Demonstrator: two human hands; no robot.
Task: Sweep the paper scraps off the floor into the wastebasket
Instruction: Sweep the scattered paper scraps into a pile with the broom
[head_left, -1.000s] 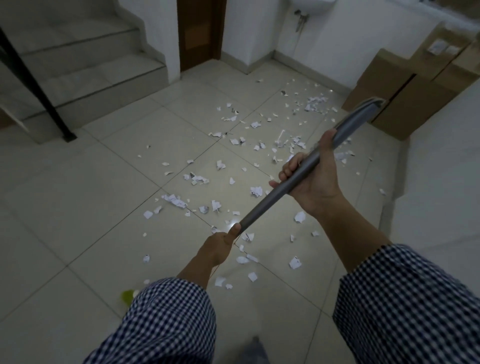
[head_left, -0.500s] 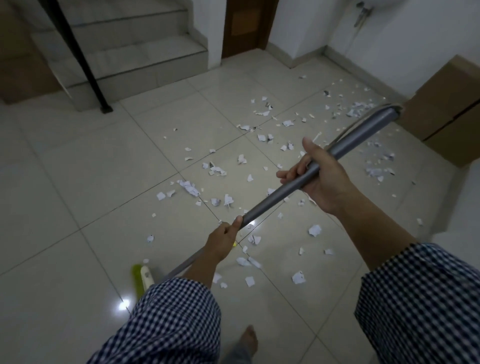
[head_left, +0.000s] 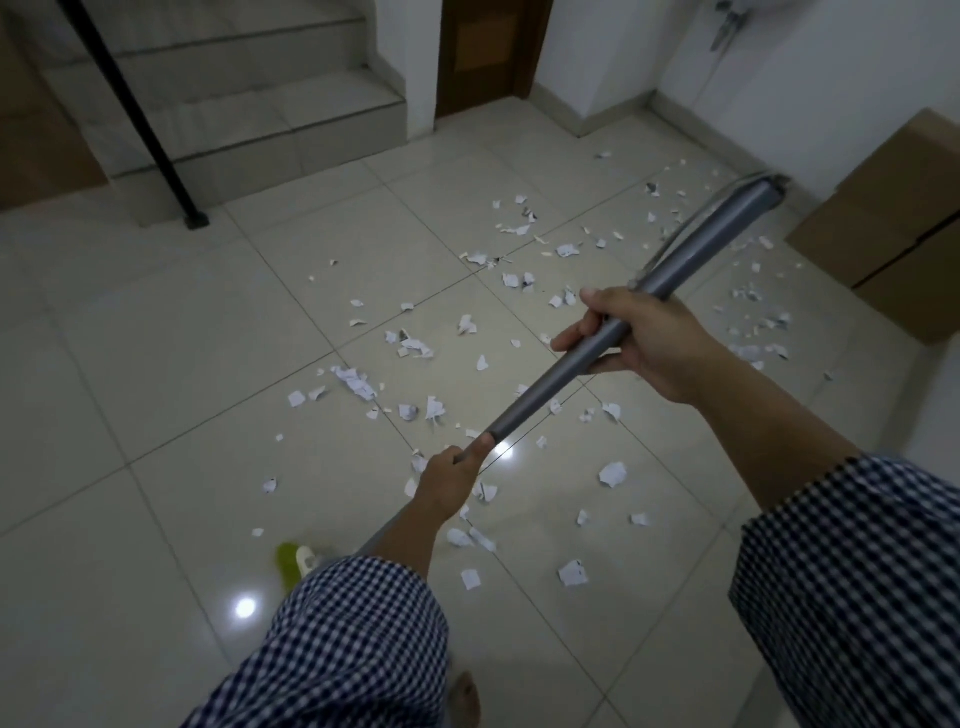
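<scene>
White paper scraps lie scattered over the tiled floor, from its middle out to the far right. I hold a grey broom handle slanting from upper right down to lower left. My right hand grips it high up, and my left hand grips it lower down. The green and white broom head touches the floor at lower left, mostly hidden behind my checked left sleeve. No wastebasket is in view.
Tiled stairs with a black railing post rise at the back left. A brown door stands at the back. Cardboard boxes sit against the right wall. My bare foot shows at the bottom.
The view has swung left and down, so the stairs and railing show more. The broom head has come into sight at lower left. Both hands keep their grip on the handle.
</scene>
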